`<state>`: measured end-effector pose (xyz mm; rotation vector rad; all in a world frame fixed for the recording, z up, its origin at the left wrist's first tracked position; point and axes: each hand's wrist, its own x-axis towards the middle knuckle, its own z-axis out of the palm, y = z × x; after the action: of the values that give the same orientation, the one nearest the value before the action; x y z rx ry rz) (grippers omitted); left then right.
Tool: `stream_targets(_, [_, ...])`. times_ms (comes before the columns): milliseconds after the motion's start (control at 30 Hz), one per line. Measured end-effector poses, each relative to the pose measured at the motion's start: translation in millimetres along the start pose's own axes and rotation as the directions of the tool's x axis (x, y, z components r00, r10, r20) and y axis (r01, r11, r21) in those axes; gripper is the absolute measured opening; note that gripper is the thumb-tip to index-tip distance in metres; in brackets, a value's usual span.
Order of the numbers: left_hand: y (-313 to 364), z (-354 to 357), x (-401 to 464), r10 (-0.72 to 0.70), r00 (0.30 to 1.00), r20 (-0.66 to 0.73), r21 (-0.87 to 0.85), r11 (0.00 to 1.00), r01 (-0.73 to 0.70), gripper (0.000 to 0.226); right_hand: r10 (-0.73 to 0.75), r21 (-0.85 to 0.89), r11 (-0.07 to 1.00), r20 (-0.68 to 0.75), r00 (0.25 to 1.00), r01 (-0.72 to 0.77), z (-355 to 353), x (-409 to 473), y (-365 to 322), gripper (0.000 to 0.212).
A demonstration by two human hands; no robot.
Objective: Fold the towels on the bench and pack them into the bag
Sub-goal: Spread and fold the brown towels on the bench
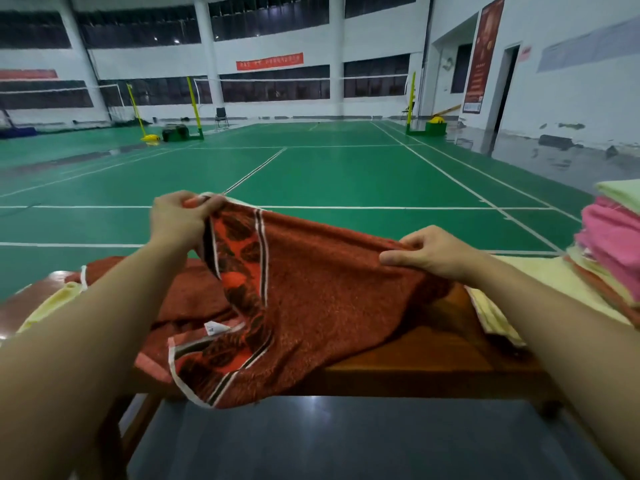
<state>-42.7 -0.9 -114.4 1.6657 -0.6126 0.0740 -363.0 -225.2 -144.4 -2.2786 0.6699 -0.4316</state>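
A rust-red towel (322, 299) with an orange leaf-pattern border and white edge hangs stretched between my two hands above the wooden bench (415, 368). My left hand (180, 220) pinches its upper left corner, raised higher. My right hand (433, 254) grips the upper edge on the right. The towel's lower part drapes over the bench's front edge. More red towel cloth (187, 299) lies bunched on the bench behind it. No bag is in view.
A stack of pink, pale green and yellow towels (613, 244) stands at the right end of the bench. A pale yellow towel (540, 285) lies spread beneath it, another yellow one (52, 306) at the left. Beyond the bench is a green badminton court.
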Motion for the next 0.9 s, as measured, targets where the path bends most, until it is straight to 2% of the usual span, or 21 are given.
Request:
stream_targets(233, [-8.5,-25.9,22.1,-0.133,0.991,-0.004,-0.136,0.982,0.131,0.023,0.11,-0.102,0.985,-0.243,0.964,-0.138,-85.9,3.0,15.4,0.062])
stream_targets(300, [-8.1,-28.8,28.7,-0.159,0.987,-0.016,-0.157,0.975,0.154,0.021,0.132,-0.137,0.976,-0.244,0.961,-0.169,-102.1,0.1,20.9,0.064])
stream_targets(433, [-1.0,-29.8,37.8,-0.121,0.991,-0.054,-0.11,0.987,0.114,0.027,0.176,-0.323,0.92,-0.163,0.971,-0.221,-127.4,-9.8,31.5,0.072])
stream_targets(500, [0.5,-31.7,40.2,-0.13,0.991,-0.044,-0.082,0.989,0.126,0.027,0.185,-0.34,0.91,-0.174,0.967,-0.235,-139.8,-17.0,35.5,0.074])
stream_targets(567, [-0.7,-33.7,40.7,-0.18,0.983,0.018,-0.062,0.981,0.181,0.023,0.215,-0.227,0.939,-0.19,0.958,-0.256,-148.5,-24.8,37.5,0.058])
stream_targets(633, [-3.4,-33.8,41.5,-0.227,0.973,0.051,-0.033,0.973,0.228,0.023,0.261,-0.023,0.963,-0.155,0.953,-0.267,-152.5,-32.2,37.2,0.039])
stream_targets(700, [-5.0,-33.9,42.3,-0.255,0.966,0.051,-0.018,0.967,0.256,0.023,0.277,0.115,0.958,-0.121,0.953,-0.263,-153.9,-35.7,35.1,0.035])
stream_targets(767, [-4.5,-33.2,42.8,-0.281,0.957,0.066,-0.005,0.959,0.282,0.021,0.275,0.177,0.953,-0.156,0.949,-0.247,-152.1,-35.0,34.8,0.033])
stream_targets(900, [4.8,-28.7,42.6,-0.342,0.931,0.131,-0.011,0.938,0.346,0.017,0.26,0.203,0.958,-0.325,0.909,-0.201,-142.8,-26.6,36.8,0.028])
